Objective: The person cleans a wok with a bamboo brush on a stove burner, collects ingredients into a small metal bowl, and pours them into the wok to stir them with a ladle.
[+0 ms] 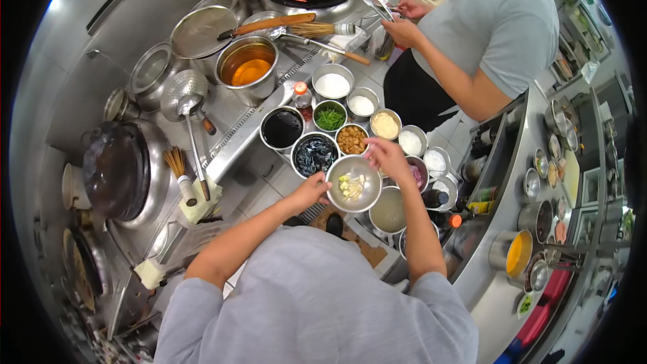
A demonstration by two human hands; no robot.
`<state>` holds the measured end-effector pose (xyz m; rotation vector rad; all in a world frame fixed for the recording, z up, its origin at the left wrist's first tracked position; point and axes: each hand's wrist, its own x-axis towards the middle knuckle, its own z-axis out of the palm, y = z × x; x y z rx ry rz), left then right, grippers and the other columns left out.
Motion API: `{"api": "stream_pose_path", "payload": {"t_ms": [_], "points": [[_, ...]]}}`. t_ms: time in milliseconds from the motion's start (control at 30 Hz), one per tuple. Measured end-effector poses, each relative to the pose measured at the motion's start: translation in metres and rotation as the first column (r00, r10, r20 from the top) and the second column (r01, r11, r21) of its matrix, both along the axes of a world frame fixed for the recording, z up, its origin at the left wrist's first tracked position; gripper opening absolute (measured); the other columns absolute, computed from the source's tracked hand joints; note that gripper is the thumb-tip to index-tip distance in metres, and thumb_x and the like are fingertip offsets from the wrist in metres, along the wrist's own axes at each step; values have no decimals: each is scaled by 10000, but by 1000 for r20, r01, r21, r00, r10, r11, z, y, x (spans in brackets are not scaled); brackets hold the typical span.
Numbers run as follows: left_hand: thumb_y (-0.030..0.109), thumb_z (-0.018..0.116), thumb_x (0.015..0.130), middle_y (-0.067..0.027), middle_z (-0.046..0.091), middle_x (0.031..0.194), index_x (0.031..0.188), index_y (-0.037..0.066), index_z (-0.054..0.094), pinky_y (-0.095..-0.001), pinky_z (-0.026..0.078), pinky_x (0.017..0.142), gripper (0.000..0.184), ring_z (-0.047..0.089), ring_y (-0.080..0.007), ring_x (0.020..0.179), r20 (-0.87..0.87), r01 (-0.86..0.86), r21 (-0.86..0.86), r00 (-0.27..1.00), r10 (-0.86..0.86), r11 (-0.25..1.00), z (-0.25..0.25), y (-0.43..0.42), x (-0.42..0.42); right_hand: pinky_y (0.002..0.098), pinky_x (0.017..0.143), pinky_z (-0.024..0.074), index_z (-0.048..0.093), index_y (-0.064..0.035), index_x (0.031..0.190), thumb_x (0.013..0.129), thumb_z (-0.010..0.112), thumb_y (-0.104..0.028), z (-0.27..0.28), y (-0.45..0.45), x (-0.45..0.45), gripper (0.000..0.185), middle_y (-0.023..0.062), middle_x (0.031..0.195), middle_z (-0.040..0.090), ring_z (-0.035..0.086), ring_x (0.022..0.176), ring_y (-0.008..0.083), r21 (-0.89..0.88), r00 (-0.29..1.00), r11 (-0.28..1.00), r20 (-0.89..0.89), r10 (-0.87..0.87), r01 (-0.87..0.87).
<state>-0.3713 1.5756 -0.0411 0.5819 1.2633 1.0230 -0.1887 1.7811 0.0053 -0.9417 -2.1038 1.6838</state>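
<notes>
One bowl (369, 193), probably light and stiff, is just beside the brown bits (352, 139), left hand (311, 192) gripping its nine-o'clock rim, a sound hold; right hand (391, 160), toward one o'clock, grip unclear.

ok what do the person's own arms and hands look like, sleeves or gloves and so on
Both arms come out of short, loose, plain light-grey sleeves. The left hand and right hand are bare: no gloves, watch or rings can be made out.
</notes>
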Motion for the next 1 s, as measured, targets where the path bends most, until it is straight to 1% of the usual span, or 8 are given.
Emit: {"api": "stream_pose_path", "payload": {"t_ms": [33,167,300,367,567,800,933,1000], "points": [[240,544,994,-24,551,992,994,79,492,-327,580,757,169,593,-128,934,-5,-4,-1,1000,4,1000,6,-7,-2,278,638,528,677,-82,1139,899,630,-104,-17,14,-2,246,76,843,710,645,637,138,10,988,989,-37,-148,148],[239,531,999,-45,580,1043,1078,63,522,-330,576,790,193,621,-152,955,-24,-83,-73,996,81,994,12,-38,-15,319,693,536,703,-69,1025,864,649,-105,-94,51,-28,174,89,850,710,678,721,203,302,984,940,37,-177,157],[209,524,1001,-95,590,1023,953,60,470,-329,591,745,165,635,-159,907,-77,-207,-55,976,202,977,27,-58,-22,395,767,527,701,-57,961,814,644,-84,-111,54,-50,160,126,895,704,679,846,287,539,965,831,118,-236,137],[203,514,1005,-94,591,1027,961,54,475,-329,590,757,160,635,-155,904,-111,-276,-30,956,271,961,30,-67,-24,407,766,527,711,-72,914,816,612,-102,-103,56,-34,143,128,906,696,665,868,303,732,858,681,337,-389,21],[195,538,980,-85,607,983,980,50,499,-324,584,765,150,640,-161,888,-64,-398,-56,917,395,916,39,-77,-16,414,734,538,734,-120,821,823,595,-126,-116,53,36,139,99,910,662,619,927,297,818,762,478,522,-384,-320],[199,532,985,-77,601,931,935,53,486,-332,585,751,161,632,-156,845,-11,-357,-58,934,357,932,24,-60,-10,419,799,485,719,-75,817,785,633,-123,-92,37,38,103,100,897,647,597,932,275,799,697,418,590,-409,-431],[200,525,989,-76,600,927,933,54,483,-337,582,746,162,632,-155,835,5,-331,-54,943,332,942,27,-52,-5,427,772,502,673,-48,833,783,615,-92,-76,33,42,89,125,909,657,610,918,301,858,739,419,485,-468,-298],[190,520,992,-65,595,927,934,65,485,-345,580,763,142,628,-155,843,8,-328,-64,944,329,943,30,-50,-6,442,741,520,643,-58,887,800,579,-67,-67,32,39,109,129,897,667,643,888,308,831,756,546,424,-498,-107]]}}
